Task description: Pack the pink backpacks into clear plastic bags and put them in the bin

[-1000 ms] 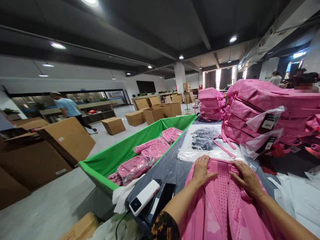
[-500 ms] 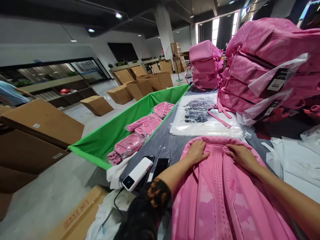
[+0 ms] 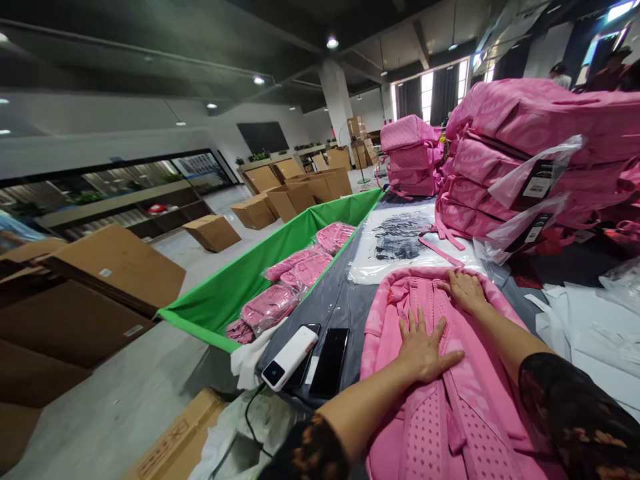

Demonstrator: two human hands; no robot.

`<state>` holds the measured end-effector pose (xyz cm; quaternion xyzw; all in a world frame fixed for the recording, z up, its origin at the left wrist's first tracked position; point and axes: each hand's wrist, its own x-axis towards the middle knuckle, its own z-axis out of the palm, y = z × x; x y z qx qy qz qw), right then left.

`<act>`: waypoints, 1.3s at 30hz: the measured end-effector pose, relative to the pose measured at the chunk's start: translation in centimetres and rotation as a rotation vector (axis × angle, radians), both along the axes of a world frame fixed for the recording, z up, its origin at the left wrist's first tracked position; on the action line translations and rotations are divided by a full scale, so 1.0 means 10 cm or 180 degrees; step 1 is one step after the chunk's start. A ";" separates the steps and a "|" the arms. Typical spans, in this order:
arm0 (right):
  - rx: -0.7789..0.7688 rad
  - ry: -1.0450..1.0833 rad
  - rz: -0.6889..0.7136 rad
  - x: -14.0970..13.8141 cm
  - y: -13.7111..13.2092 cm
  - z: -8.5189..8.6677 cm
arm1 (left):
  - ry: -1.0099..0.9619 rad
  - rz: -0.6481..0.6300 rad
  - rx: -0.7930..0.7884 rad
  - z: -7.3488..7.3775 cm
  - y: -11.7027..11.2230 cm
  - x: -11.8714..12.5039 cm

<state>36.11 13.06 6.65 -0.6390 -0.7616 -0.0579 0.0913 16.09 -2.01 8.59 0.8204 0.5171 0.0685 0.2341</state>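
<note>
The pink backpack is only partly on show: its lower end, towards 6 o'clock, runs out of view at the bottom, and both forearms cover parts of its back panel. The left sleeve is cut off at the bottom, the right sleeve at the right. The face of the pack against the bench is hidden.

The backpack lies beneath both hands, straps upward, its rounded top edge towards 12 o'clock. The left grip is spread flat on the straps, released, with nothing clasped. From it, the right grip sits at 1 o'clock, touching the pack near its top edge; its fingers reach towards 9 o'clock, and whether they pinch any fabric cannot be told. Most of the pack's visible body extends towards 6 o'clock from the right grip.

From the pack, a black phone lies at 9 o'clock, near its side. Beside the phone, a white power bank partly covers a dark device. At 10 o'clock a green bin holds plastic-wrapped pink items; the bench hides its near side. At 1 o'clock is a pile of pink backpacks, its tag print too small to read. Of a person in blue, only a blurred strip shows at the left edge.
</note>
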 end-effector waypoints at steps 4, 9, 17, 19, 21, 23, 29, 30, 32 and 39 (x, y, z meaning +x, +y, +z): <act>0.0062 -0.0063 0.0258 -0.05 -0.41 0.11 | -0.0193 0.0454 0.0642 -0.24 0.19 0.16; 0.0345 0.0066 0.1547 -0.11 -1.78 -0.10 | -0.0411 0.0811 0.1079 -0.43 0.29 0.20; 0.0328 0.0157 0.1549 -0.17 -2.03 -0.55 | -0.0783 -0.0577 0.0553 -0.09 -0.08 -0.09; 0.0395 0.0217 0.1543 -0.18 -2.00 -0.58 | -0.0754 -0.1466 0.0439 -0.09 -0.37 -0.16; 0.0375 0.0265 0.1486 -0.19 -2.01 -0.59 | -0.0632 -0.2320 0.0553 -0.16 -0.60 -0.16; 0.0360 0.0331 0.1377 -0.20 -2.02 -0.59 | -0.0459 -0.2870 0.0788 -0.26 -0.68 -0.09; 0.0529 0.1104 0.1138 -0.21 -1.97 -0.37 | -0.0454 -0.2130 0.1199 -0.47 -0.61 -0.02; 0.0633 0.1272 0.1114 -0.23 -2.01 -0.27 | -0.0474 -0.1721 0.1297 -0.48 -0.63 -0.03; 0.0828 0.1459 0.1388 -0.28 -2.16 -0.05 | -0.0468 -0.0938 0.1422 -0.50 -0.66 -0.04; -0.0429 0.0748 0.3689 -0.58 -2.58 -0.09 | -0.0190 -0.1155 0.1112 -0.36 -0.34 -0.10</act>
